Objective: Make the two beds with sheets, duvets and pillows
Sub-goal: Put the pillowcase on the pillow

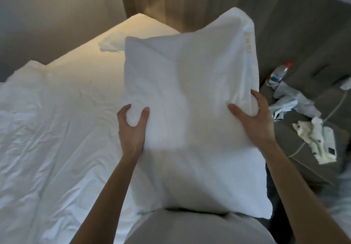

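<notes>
Hidden by pillow: the large white pillow in its plain white cotton case (190, 111) blocks the right-hand part of the bed behind it; whether its lower corners touch the mattress cannot be told.
Cut off: both forearms leave the frame at the bottom edge; the person's pale-shirted torso (190, 228) shows only in part.
Unreadable: pale embroidered lettering (247, 42) along the case's right hem is too blurred to read.
Unclear items: a heap of crumpled white and grey fabric (296, 101) and a rumpled cream cloth (313, 141) on the grey upholstered seat (303, 35); neither can be identified further.
Left hand (131, 128): thumb and forefinger are curled round a bulge at the pillow's left edge, pinching it; the other fingers are out of sight.
Right hand (252, 122): thumb is spread across the front face, fingers wrapped round the right edge, gripping it.
Pillow position: held upright, lower edge against the torso, over the bed's near right side.
Bed: wrinkled white sheet (57, 130) covers it, lit warmer toward the far end.
Also: clear plastic bottle with red cap (279, 74) lying on the seat; beige curtain (171, 0) behind.
</notes>
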Available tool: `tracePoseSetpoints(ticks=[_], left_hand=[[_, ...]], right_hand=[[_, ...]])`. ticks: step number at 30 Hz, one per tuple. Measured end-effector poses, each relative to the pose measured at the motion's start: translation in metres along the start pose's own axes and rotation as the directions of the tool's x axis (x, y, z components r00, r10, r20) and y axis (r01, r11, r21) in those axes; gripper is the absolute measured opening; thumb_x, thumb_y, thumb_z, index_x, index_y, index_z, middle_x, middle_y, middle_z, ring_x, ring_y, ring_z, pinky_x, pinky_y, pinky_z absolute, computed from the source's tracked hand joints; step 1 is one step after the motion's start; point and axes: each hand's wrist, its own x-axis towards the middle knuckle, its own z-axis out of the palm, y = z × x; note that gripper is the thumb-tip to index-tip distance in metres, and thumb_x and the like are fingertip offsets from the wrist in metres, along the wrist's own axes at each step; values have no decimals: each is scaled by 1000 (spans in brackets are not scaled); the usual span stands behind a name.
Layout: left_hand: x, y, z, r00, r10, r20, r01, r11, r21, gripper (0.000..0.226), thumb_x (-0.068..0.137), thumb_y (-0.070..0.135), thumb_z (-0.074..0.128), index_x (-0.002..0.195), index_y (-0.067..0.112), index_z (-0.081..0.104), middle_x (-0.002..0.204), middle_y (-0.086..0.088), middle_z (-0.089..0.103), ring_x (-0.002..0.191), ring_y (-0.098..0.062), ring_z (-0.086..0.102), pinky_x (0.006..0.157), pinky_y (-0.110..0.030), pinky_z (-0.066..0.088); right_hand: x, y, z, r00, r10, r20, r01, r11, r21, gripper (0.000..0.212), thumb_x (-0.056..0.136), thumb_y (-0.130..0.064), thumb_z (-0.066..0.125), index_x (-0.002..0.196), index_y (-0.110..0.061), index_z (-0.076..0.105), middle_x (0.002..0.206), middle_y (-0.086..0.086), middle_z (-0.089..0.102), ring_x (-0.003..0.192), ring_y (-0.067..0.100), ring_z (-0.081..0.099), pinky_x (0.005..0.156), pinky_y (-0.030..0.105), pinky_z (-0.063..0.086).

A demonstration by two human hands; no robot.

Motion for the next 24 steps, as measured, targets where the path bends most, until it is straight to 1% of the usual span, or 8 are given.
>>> tracePoseSetpoints(ticks=[2, 4, 8, 10, 16, 18, 22, 24], left_hand=[[-15, 2, 7, 996, 22, 83, -22, 1000, 7, 51, 80, 54, 72, 122, 39, 47, 113, 21, 53, 111, -9, 53, 101, -30, 43], [-33, 2, 17, 986, 46, 160, -48, 999, 5, 51, 78, 55, 73, 120, 42, 48, 110, 26, 53, 109, -7, 55, 100, -31, 45], [-84, 8, 40, 947, 113, 300, -118, 993, -2, 52, 80, 48, 73, 124, 36, 49, 101, 33, 51, 94, 11, 54, 88, -16, 42], [-113, 11, 51, 910, 152, 385, -169, 986, 11, 51, 82, 46, 73, 126, 34, 49, 99, 33, 52, 90, 15, 54, 80, -9, 40], [-221, 9, 79, 772, 209, 601, -273, 962, 17, 51, 81, 48, 72, 126, 35, 49, 102, 29, 55, 85, 28, 49, 80, -6, 39], [-265, 3, 84, 718, 211, 663, -285, 959, 3, 51, 81, 49, 72, 125, 36, 50, 104, 29, 57, 90, 23, 52, 82, -11, 41], [-347, -3, 97, 579, 221, 785, -327, 945, -25, 50, 80, 51, 72, 122, 38, 51, 112, 22, 59, 103, 0, 58, 89, -19, 45], [-383, -4, 109, 505, 231, 832, -335, 940, -57, 49, 80, 47, 74, 123, 34, 52, 113, 21, 59, 106, 0, 56, 90, -16, 44]], right_hand=[[-26, 12, -24, 996, 33, -88, -32, 999, 14, 76, 69, -59, 78, 135, -42, 43, 126, -15, 54, 120, 18, 53, 101, 40, 46], [-54, 27, -48, 982, 67, -176, -62, 997, 35, 77, 69, -57, 79, 135, -42, 43, 128, -16, 53, 121, 17, 52, 103, 40, 45], [-116, 64, -97, 934, 137, -330, -102, 987, 122, 78, 68, -57, 80, 135, -42, 43, 133, -22, 48, 129, 10, 45, 107, 34, 41], [-148, 85, -121, 901, 188, -392, -139, 979, 149, 79, 68, -60, 79, 136, -44, 41, 137, -19, 48, 129, 10, 46, 106, 34, 42], [-266, 147, -195, 765, 310, -564, -210, 949, 236, 79, 68, -60, 78, 135, -43, 41, 143, -7, 47, 132, 11, 44, 109, 37, 40], [-310, 166, -217, 706, 351, -615, -226, 935, 273, 76, 65, -61, 78, 131, -45, 43, 140, -5, 50, 129, 12, 48, 107, 39, 42], [-394, 198, -256, 574, 431, -696, -258, 902, 346, 74, 67, -60, 78, 130, -45, 43, 138, -6, 52, 127, 13, 51, 105, 40, 44], [-426, 211, -273, 502, 465, -729, -271, 885, 377, 73, 69, -59, 78, 131, -45, 41, 139, -8, 50, 127, 13, 50, 106, 38, 43]])
